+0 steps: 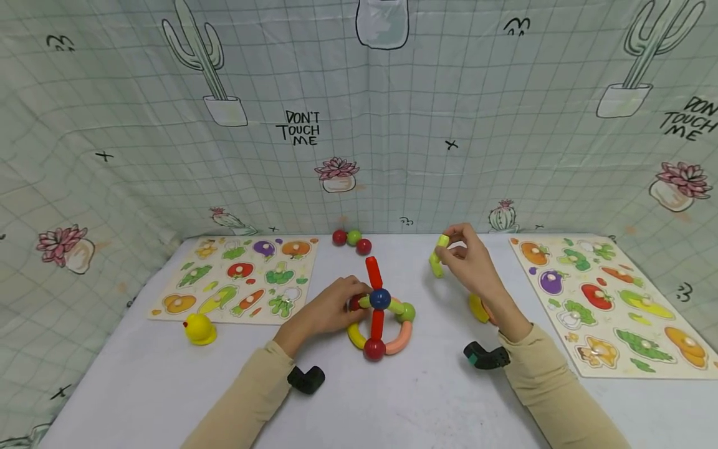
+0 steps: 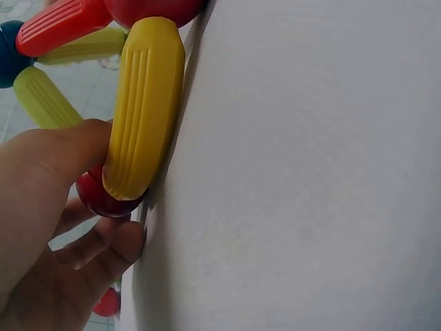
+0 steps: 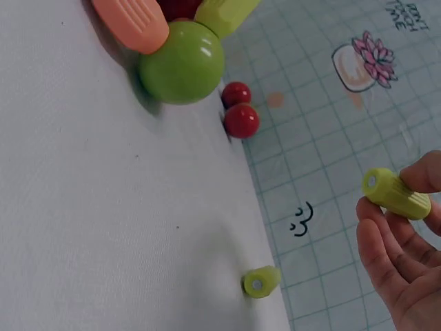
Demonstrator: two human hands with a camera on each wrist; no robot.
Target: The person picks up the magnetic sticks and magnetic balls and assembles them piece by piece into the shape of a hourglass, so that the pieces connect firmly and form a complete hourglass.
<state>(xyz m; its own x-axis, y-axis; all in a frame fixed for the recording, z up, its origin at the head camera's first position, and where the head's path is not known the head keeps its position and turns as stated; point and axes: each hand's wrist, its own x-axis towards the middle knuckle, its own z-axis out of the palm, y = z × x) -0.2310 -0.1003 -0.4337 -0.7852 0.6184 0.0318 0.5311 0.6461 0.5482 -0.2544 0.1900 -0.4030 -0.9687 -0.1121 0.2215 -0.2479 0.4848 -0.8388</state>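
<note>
My left hand [image 1: 328,307] [image 2: 62,227] grips the structure at its left red ball [image 1: 355,302] [image 2: 110,202], beside the yellow curved piece [image 1: 356,337] [image 2: 145,103]. A blue ball [image 1: 380,299] tops the structure, with a red stick [image 1: 373,272] pointing up from it and another down to the front red ball [image 1: 374,349]. A salmon curved piece [image 1: 400,340] joins that ball to a green ball [image 1: 406,312] [image 3: 182,63]. To the right, my right hand [image 1: 470,263] [image 3: 413,269] pinches a yellow-green stick [image 1: 443,241] [image 3: 396,194]; a second one [image 1: 436,266] [image 3: 262,282] is below it.
Red [image 1: 339,237] and green balls [image 1: 354,237] lie at the back. Vegetable puzzle boards flank the area, left [image 1: 210,305] and right [image 1: 611,368]. A yellow duck [image 1: 199,329] sits left. A yellow curved piece [image 1: 478,308] lies by my right forearm. Black devices are at both wrists.
</note>
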